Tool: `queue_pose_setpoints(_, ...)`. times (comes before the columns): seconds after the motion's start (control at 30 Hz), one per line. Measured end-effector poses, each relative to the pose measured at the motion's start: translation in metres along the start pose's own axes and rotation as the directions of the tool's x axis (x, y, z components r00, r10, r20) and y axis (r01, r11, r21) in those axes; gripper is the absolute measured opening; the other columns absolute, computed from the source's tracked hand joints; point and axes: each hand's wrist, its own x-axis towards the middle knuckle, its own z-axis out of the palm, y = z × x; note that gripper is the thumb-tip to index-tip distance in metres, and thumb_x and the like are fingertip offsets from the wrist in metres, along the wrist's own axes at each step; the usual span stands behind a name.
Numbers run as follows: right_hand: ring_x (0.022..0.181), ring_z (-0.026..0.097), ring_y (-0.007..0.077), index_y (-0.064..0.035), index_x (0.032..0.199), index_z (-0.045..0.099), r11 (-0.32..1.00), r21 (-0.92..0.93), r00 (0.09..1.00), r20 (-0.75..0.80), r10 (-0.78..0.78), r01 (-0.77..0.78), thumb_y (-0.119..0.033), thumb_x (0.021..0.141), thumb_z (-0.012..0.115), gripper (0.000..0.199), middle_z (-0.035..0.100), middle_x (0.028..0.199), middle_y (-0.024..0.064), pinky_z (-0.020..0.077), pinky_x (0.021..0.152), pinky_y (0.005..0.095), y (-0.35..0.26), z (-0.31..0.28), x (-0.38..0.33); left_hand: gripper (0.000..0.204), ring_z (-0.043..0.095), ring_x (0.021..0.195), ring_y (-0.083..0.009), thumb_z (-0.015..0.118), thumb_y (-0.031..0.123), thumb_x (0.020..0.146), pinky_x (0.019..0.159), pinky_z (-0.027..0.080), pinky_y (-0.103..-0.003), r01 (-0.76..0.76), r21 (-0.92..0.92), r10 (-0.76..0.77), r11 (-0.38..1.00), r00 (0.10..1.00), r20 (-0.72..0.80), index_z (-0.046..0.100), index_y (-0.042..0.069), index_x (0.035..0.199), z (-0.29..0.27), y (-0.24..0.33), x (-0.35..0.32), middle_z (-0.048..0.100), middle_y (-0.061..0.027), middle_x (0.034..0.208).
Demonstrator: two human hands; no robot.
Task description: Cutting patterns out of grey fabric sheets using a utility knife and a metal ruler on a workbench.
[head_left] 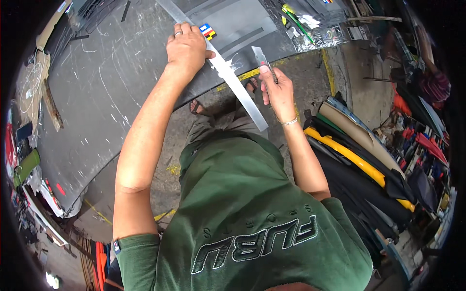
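Note:
My left hand (187,48), a ring on one finger, presses down on a long silvery metal straightedge (238,87). The straightedge lies slanted across the front edge of a scratched dark grey sheet (97,106) and sticks out past it toward me. My right hand (280,89), with a thin bracelet at the wrist, grips a utility knife (260,56). Its blade points away from me, close to the right side of the straightedge near the sheet's edge. A small multicoloured sticker (207,31) lies just right of my left hand.
Clear plastic bags (315,26) with a green pen lie at the sheet's far right. Rolls of black, yellow and tan material (359,155) are stacked on the floor at right. A green bottle (26,165) and clutter sit at far left. My sandalled feet (196,106) stand on concrete below.

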Motion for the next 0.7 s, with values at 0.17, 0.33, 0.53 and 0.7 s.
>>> queue_pose_setpoints(0.17, 0.05, 0.057, 0.0078, -0.003, 0.107, 0.065, 0.994, -0.092, 0.988, 0.149, -0.046, 0.061, -0.041, 0.103, 0.064, 0.038, 0.062, 0.071, 0.0009, 0.0464, 0.045, 0.0267, 0.004, 0.003, 0.008, 0.095, 0.049, 0.139, -0.0405, 0.085, 0.046, 0.078, 0.113, 0.046, -0.044, -0.08, -0.177, 0.057, 0.981, 0.99, -0.132, 0.045, -0.011, 0.143, 0.019, -0.016, -0.003, 0.043, -0.025, 0.153)
queue_pose_setpoints(0.33, 0.064, 0.069, 0.0167, -0.0013, 0.133, 0.053, 0.972, -0.176, 0.952, 0.289, -0.099, 0.155, -0.022, 0.107, 0.054, 0.033, 0.071, 0.087, 0.0098, 0.0557, 0.061, 0.033, -0.008, 0.015, 0.012, 0.099, 0.028, 0.154, -0.0349, 0.08, 0.05, 0.083, 0.123, 0.032, -0.052, -0.03, -0.183, 0.01, 0.983, 0.994, -0.11, 0.036, -0.005, 0.153, 0.028, -0.016, -0.004, 0.033, -0.0197, 0.164)
queue_pose_setpoints(0.53, 0.086, 0.074, 0.0273, -0.0049, 0.15, 0.041, 0.751, -0.416, 0.845, 0.396, -0.359, 0.514, -0.009, 0.105, 0.05, 0.047, 0.065, 0.124, 0.0209, 0.057, 0.081, 0.0386, 0.003, 0.02, 0.017, 0.099, 0.032, 0.151, -0.0411, 0.076, 0.05, 0.085, 0.122, 0.032, -0.052, -0.02, -0.128, 0.022, 0.992, 1.0, 0.013, 0.033, -0.01, 0.152, 0.01, -0.009, -0.008, 0.027, -0.0279, 0.164)
queue_pose_setpoints(0.7, 0.137, 0.05, 0.0429, -0.0089, 0.156, 0.038, 0.766, -0.322, 0.811, 0.412, -0.415, 0.556, -0.004, 0.102, 0.049, 0.055, 0.051, 0.149, 0.0249, 0.0442, 0.111, 0.044, -0.012, 0.023, 0.013, 0.1, 0.028, 0.153, -0.04, 0.077, 0.05, 0.086, 0.122, 0.032, -0.054, 0.001, -0.141, -0.001, 0.99, 1.0, -0.003, 0.032, -0.009, 0.153, 0.014, -0.008, -0.013, 0.026, -0.0278, 0.164)
